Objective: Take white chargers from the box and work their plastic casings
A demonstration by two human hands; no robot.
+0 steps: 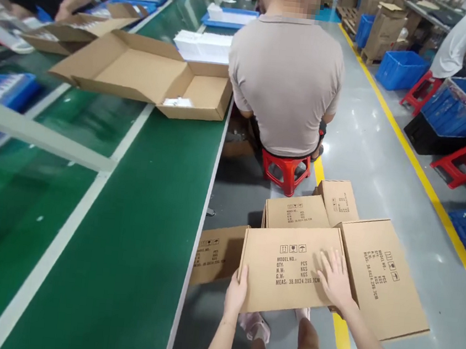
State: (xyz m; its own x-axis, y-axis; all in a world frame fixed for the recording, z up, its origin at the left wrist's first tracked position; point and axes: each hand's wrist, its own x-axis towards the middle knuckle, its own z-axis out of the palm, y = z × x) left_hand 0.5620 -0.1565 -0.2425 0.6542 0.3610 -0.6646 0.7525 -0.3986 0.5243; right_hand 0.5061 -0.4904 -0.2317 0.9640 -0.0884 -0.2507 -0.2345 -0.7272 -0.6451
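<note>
A flat closed cardboard box [285, 269] with black printed text lies on top of a pile of similar boxes beside my knees. My left hand [236, 293] grips its near left corner, fingers curled over the edge. My right hand [334, 278] lies flat on the lid near its right edge, fingers spread. Another closed box [384, 279] lies to the right, partly under my right hand's side. Two more boxes [298, 212] sit behind, and one [216, 253] lies lower to the left.
A green conveyor table [127, 230] runs along the left, carrying an open cardboard box [143, 73]. A person in a grey shirt [287, 80] sits on a red stool [285, 171] just ahead. Blue crates [400, 67], red stools and a yellow floor line [423, 183] lie to the right.
</note>
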